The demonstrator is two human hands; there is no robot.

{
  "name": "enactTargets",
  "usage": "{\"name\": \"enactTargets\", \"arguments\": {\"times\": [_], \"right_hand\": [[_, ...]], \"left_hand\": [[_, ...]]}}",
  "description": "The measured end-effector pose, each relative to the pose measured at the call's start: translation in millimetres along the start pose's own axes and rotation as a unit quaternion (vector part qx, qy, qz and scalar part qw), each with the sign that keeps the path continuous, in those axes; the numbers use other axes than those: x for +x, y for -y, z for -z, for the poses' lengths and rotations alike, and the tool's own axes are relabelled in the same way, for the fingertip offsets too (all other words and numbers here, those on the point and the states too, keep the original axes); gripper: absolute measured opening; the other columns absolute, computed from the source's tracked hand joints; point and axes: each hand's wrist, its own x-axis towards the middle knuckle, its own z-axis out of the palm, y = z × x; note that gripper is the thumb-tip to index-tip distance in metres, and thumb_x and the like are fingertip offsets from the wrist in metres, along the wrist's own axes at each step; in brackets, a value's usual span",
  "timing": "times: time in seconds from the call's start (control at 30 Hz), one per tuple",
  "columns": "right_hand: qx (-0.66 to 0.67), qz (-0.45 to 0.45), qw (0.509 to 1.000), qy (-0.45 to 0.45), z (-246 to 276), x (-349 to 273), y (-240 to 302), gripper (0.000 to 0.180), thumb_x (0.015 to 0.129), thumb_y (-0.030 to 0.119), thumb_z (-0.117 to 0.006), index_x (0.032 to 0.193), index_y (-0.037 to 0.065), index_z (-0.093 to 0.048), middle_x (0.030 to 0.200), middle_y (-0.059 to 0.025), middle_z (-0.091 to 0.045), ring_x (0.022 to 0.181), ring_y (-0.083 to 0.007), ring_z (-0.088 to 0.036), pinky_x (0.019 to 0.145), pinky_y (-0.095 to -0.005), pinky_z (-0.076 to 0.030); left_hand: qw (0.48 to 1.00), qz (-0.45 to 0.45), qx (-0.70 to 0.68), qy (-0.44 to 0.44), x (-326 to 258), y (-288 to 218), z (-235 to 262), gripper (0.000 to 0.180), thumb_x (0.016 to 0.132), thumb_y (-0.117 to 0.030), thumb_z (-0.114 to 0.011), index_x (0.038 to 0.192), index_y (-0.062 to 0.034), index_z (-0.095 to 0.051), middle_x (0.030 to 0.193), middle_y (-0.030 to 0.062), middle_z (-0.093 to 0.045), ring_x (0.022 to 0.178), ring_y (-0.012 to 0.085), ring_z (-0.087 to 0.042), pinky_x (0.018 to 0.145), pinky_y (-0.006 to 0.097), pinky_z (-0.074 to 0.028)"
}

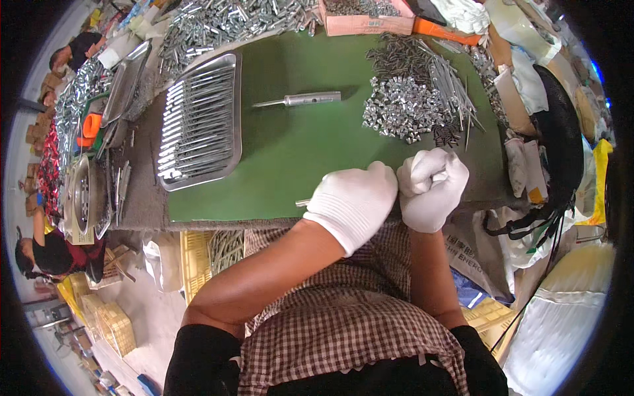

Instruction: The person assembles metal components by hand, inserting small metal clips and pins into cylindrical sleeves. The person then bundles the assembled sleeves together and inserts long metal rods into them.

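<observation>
Both hands wear white knit gloves and meet at the near edge of the green mat (284, 155). My left hand (360, 198) is closed, with a short end of a thin metal rod (302, 203) sticking out on its left side. My right hand (432, 188) is curled tight against it; whatever its fingers hold is hidden. Just beyond lie small silver metal pieces (399, 109), dark springs (399, 56) and slim metal rods (452, 82). A pointed tool with a silver handle (312, 98) rests mid-mat. To the left, a metal tray (236, 119) carries rows of rod-like parts.
Heaped metal parts (224, 26) and a pink box (370, 25) of small pieces line the far side. A black bag-like object (558, 132) stands at right. Yellow crates (195, 261) sit below the table edge. Other people (59, 254) are at far left.
</observation>
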Motion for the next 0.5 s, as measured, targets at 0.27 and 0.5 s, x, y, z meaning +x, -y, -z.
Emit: {"name": "enactTargets", "arguments": {"times": [0.27,0.5], "right_hand": [[0.071,-0.053,0.996,-0.023,16,0,7,0.041,0.098,0.037,-0.044,0.08,0.002,-0.055,0.058,0.0036,-0.034,0.047,-0.007,-0.029,0.044,-0.0241,-0.024],[-0.094,-0.111,0.987,-0.074,9,1,5,0.022,0.092,0.017,-0.049,0.093,-0.002,-0.061,0.066,0.0004,-0.045,0.05,-0.0061,-0.035,0.045,-0.0205,-0.029]], "left_hand": [[0.966,0.24,-0.093,0.009,-155,48,46,0.034,0.081,-0.023,-0.07,0.111,-0.0065,-0.067,0.1,0.0111,-0.065,0.082,0.0281,-0.066,0.071,0.036,-0.053],[0.982,0.138,-0.036,-0.126,-101,57,52,0.031,0.08,-0.017,-0.069,0.11,-0.0078,-0.068,0.105,0.0109,-0.063,0.096,0.0314,-0.061,0.084,0.042,-0.049]]}}
